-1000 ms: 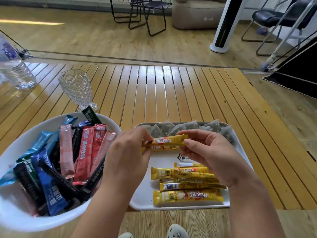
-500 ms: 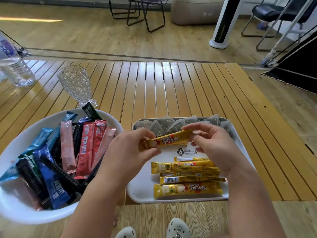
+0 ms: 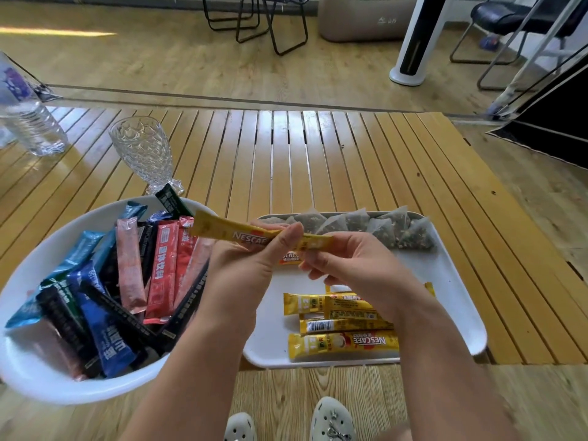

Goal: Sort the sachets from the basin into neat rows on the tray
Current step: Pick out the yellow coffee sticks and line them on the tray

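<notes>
Sachets in mixed colours (image 3: 159,275) lie heaped in the white basin (image 3: 41,374), which stands at the left of the slatted counter (image 3: 318,160); blue, black, pink and red sticks are piled unsorted there. Behind the basin stand a cut-glass goblet (image 3: 141,151) and, farther left, a clear water bottle (image 3: 28,122).

My left hand (image 3: 241,275) is up between basin and tray. Its fingers (image 3: 286,238) pinch one yellow Nescafé stick (image 3: 254,235) near the middle, the stick tilted with its left end higher and out over the basin's rim. My right hand (image 3: 356,265) takes the stick's right end; those fingers are curled around it. A second yellow sachet (image 3: 290,256) shows partly below and behind my fingers; I cannot tell whether it is held or lying on the tray.

White tray (image 3: 451,281), right of the basin: a row of pyramid tea bags (image 3: 359,224) along the far edge, and a group of yellow sticks (image 3: 343,326) near the front, overlapping rather than square.

Step in hand, as I judge it: carrying one yellow stick into the yellow group. The next move calls for levelling the stick, lowering it parallel to those already laid, releasing it flat, and probably straightening the overlapped ones.
</notes>
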### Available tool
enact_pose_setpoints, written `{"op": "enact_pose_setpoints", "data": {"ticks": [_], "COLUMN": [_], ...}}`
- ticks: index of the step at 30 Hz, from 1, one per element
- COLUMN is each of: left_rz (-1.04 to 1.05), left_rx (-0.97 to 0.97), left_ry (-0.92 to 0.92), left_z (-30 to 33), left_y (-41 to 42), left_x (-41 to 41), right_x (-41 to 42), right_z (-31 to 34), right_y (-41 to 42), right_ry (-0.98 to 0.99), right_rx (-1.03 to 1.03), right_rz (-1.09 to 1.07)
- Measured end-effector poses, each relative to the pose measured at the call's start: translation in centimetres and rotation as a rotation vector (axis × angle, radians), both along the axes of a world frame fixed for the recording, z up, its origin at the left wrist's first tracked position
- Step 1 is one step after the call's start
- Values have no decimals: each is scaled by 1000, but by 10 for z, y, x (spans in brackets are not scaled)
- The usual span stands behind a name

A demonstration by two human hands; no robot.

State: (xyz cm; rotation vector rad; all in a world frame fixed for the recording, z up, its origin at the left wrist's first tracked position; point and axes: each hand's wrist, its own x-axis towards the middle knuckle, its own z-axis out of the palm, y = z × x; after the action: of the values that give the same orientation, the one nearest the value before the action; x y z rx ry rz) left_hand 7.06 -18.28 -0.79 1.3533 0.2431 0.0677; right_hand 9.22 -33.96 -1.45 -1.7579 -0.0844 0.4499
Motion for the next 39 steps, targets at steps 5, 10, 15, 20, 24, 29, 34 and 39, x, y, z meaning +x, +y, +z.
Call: {"op": "enact_pose_setpoints", "data": {"ticks": [5, 10, 15, 20, 24, 29, 34, 39], "left_rz": [-41, -41, -15, 77, 42, -400, -246, -226], "left_rx": [-30, -17, -68, 716, 1120, 1192, 1265, 1270], "left_ry": [134, 239, 241, 48, -199, -118, -54, -104], "left_z": [-2, -4, -8, -27, -25, -41, -47, -44], "left_y": [2, 3, 13, 18, 7, -21, -17, -17], "left_x": [1, 5, 13, 9, 4, -7, -1, 3], "right_x": [0, -1, 4, 7, 10, 11, 10, 2], "right_z": [2, 1, -5, -13, -24, -24, -21, -13], "right_y": [-13, -22, -37, -39, -39, -26, -46, -60], "right_ry": [-25, -30, -33, -74, -76, -100, -81, -15], "right_rx": [71, 12, -88, -252, -553, -614, -573, -555], "right_rz": [-38, -72, -229, -268, -166, -157, -212, -90]}}
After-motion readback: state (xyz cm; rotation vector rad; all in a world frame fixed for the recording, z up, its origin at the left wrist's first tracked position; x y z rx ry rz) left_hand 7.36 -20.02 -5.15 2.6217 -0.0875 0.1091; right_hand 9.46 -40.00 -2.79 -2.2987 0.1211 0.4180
